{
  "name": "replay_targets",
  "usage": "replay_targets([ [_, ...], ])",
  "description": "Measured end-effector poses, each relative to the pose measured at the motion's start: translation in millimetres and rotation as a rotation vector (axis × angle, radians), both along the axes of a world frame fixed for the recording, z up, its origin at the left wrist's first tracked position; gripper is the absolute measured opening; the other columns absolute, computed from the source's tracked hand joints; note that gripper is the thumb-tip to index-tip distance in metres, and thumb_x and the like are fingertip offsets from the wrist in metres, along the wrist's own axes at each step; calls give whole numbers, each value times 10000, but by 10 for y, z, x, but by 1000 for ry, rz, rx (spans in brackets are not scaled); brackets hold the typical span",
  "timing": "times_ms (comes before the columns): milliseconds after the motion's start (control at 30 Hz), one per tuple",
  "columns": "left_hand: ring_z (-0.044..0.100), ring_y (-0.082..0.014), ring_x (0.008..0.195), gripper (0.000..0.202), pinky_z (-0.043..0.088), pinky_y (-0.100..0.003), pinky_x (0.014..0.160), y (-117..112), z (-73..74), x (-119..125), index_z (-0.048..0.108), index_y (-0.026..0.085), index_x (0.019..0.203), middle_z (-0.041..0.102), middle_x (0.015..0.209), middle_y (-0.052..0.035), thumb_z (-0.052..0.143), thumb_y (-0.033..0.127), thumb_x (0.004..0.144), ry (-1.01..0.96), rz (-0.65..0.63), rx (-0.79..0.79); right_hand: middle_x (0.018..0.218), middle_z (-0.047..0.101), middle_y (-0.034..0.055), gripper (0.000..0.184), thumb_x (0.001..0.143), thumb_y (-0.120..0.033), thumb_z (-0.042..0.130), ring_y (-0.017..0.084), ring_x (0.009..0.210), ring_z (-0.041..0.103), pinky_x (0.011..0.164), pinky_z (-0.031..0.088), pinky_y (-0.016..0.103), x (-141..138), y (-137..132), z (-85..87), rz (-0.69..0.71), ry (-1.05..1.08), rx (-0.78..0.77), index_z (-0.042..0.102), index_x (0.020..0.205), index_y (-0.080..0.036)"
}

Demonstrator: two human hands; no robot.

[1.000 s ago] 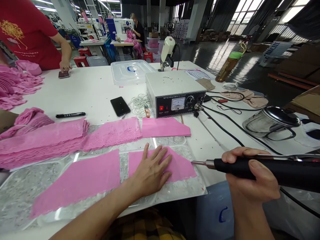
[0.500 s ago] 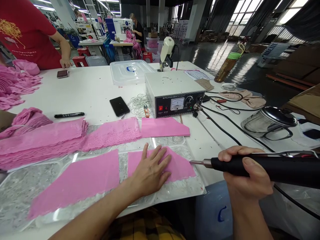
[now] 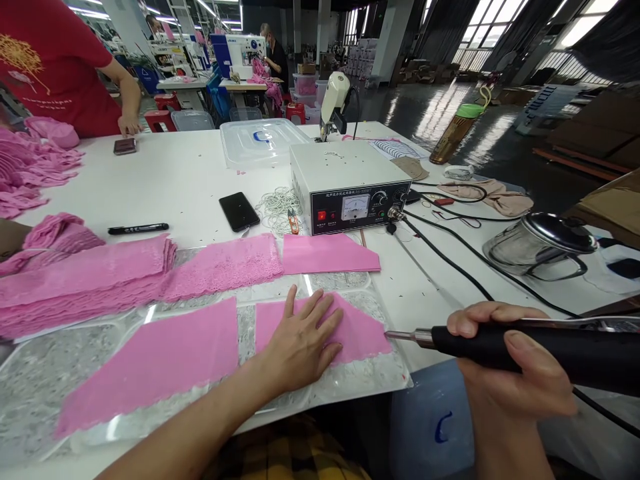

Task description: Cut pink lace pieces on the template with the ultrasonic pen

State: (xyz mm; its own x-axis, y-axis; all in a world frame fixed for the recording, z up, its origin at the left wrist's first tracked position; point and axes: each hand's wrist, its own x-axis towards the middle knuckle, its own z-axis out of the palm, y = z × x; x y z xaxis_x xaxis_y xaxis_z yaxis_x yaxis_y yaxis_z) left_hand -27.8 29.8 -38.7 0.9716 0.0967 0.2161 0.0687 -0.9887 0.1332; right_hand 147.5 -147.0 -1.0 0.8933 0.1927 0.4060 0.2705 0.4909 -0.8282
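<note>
Cloth (image 3: 363, 330), pink and flat with a slanted top corner and a wavy bottom edge, lies on a gray sheet (image 3: 350, 381). The left hand (image 3: 303, 343) presses it, fingers spread; the right hand (image 3: 525, 387) grips a black tool (image 3: 595, 353).

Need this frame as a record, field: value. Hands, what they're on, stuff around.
Left hand: spread flat on a pink cloth piece
Right hand: gripping a black tool
Tool tip: at that piece's right edge; contact unclear
Left of it: second pink piece, lying flat
Machine: white box with dial
Near box: snips, black phone
Right side: lidded glass jug
Co-worker: red shirt, hand by second phone
</note>
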Motion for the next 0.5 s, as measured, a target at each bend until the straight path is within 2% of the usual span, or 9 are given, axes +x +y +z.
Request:
replay_targets([
  [267, 438, -363, 1359, 431, 178, -698, 1142, 9, -13, 5, 549, 165, 1335, 521, 1434, -143, 484, 404, 983, 11, 7, -13, 638, 581, 3, 134, 582, -229, 557, 142, 484, 505, 443, 447, 314, -51, -13, -8, -22, 32, -24, 600, 706, -199],
  [400, 406, -364, 1384, 406, 238, -688, 1121, -25, 34, -26, 539, 165, 1329, 477, 1469, -159, 434, 390, 1008, 2, -19, 23, 597, 491, -4, 137, 519, -253, 531, 145, 484, 468, 400, 400, 309, 14, 5, -3, -167, 75, 82, 588, 637, -216],
  [500, 426, -301, 1374, 349, 265, -612, 1142, -91, 113, -70, 524, 153, 1322, 508, 1440, -152, 375, 231, 1016, -45, -67, 57, 617, 458, 2, 126, 506, -253, 516, 149, 519, 448, 413, 369, 309, 127, 14, -53, -305, 125, 141, 566, 620, -227],
])
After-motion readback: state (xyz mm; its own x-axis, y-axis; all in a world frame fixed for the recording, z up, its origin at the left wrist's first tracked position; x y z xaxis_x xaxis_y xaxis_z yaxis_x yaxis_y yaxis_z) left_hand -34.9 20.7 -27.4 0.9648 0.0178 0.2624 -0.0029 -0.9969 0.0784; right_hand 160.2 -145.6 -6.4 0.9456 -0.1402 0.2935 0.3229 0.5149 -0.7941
